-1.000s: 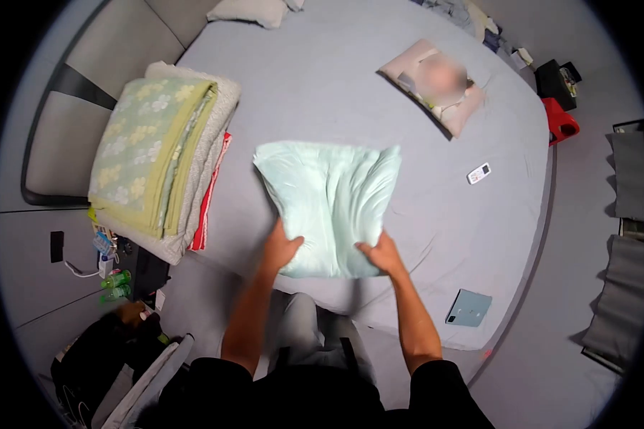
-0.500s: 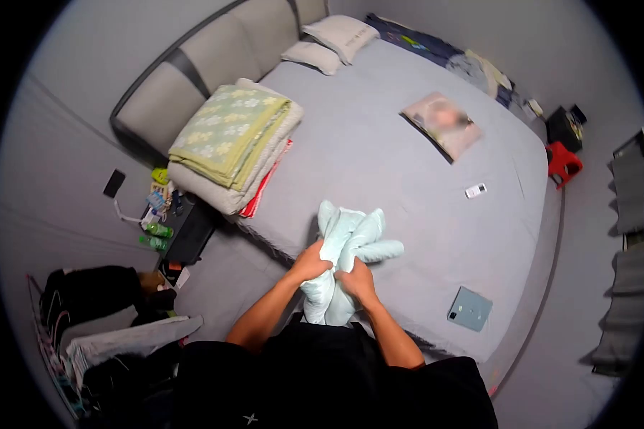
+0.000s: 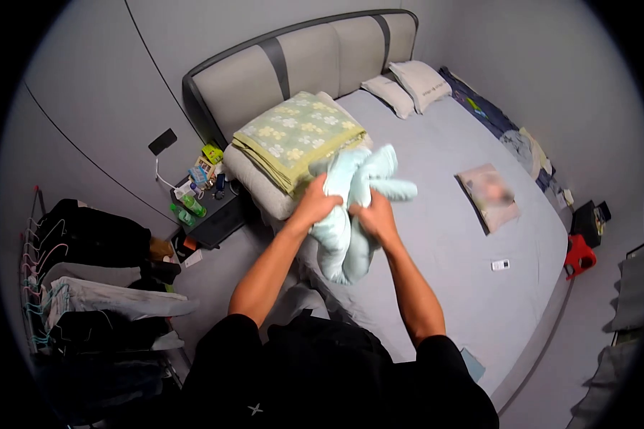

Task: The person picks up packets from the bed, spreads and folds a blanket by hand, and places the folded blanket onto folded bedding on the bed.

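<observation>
Both my hands grip a puffy mint-green bundle of soft, padded fabric, raised above the bed's near left part. Rounded lobes stick out at its top and right; its exact kind is unclear. My left hand is closed around the left side, thumb lying across the front. On the right side, my right hand is closed too, its thumb close to the other one. The bundle partly covers a stack of folded bedding behind it, topped by a green flowered blanket.
On the grey bed lie two pillows, a picture-printed flat package, a small white device and a partly hidden tablet. A cluttered nightstand and a clothes rack stand left. A red stool is right.
Both hands have lifted the bundle up and forward, toward the folded bedding. The view has shifted, showing more of the headboard and clothes rack, and my body now covers part of the tablet.
</observation>
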Available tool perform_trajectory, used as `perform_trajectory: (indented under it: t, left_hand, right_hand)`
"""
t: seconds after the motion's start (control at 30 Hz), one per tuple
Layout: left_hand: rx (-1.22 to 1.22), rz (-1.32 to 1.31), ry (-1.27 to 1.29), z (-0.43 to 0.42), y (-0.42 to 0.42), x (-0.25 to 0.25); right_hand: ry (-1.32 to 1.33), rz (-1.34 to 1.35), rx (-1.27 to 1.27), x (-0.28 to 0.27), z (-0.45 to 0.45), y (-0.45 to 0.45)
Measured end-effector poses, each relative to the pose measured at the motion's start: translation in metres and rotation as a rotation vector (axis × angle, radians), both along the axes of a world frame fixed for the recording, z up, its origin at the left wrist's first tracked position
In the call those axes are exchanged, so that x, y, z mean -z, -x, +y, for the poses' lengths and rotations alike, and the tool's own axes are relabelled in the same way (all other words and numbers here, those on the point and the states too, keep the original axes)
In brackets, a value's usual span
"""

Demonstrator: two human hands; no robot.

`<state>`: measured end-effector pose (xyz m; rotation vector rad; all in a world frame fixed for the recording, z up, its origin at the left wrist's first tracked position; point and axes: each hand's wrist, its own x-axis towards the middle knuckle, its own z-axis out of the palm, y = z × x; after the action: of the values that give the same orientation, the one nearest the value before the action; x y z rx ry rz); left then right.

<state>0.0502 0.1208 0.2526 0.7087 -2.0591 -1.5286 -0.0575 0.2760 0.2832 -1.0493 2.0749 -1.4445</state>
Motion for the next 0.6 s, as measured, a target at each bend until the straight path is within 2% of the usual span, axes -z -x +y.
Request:
perform_trajectory:
  t: [0.07, 0.13, 0.17, 0.2, 0.27, 0.37, 0.43, 0.5, 0.53, 0.6]
  left_hand:
    - [-0.042, 0.085, 0.003, -0.052, 0.011, -0.045]
    - [-0.189, 0.092, 0.123, -0.075, 0.007, -0.126]
    - [-0.248, 0.175, 0.129, -0.102, 0.014, -0.135]
    - [-0.296, 0.293, 0.162, -0.147, 0.030, -0.119]
    - [-0.242, 0.383, 0.062, -0.175, 0.025, -0.178]
    - [-0.229, 0.539, 0.039, -0.231, 0.034, -0.204]
    - [-0.322, 0.586, -0.005, -0.258, 0.041, -0.197]
    - [-0.412, 0.658, -0.123, -0.276, 0.049, -0.167]
    - [-0.469, 0.710, -0.226, -0.285, 0.053, -0.135]
    - [-0.578, 0.700, -0.342, -0.297, 0.056, -0.049]
  right_hand:
    - [0.050, 0.028, -0.040, -0.037, -0.056, 0.020]
    - [0.174, 0.076, -0.070, -0.067, -0.115, 0.038]
    - [0.196, 0.074, -0.105, -0.086, -0.144, 0.047]
    - [0.221, 0.070, -0.138, -0.109, -0.171, 0.055]
    - [0.291, 0.112, -0.172, -0.144, -0.221, 0.071]
    - [0.294, 0.187, -0.195, -0.177, -0.289, 0.104]
    - [0.263, 0.197, -0.212, -0.179, -0.327, 0.133]
    - [0.189, 0.218, -0.178, -0.166, -0.358, 0.165]
    - [0.203, 0.184, -0.162, -0.140, -0.377, 0.193]
    - [0.050, 0.205, -0.077, -0.087, -0.406, 0.240]
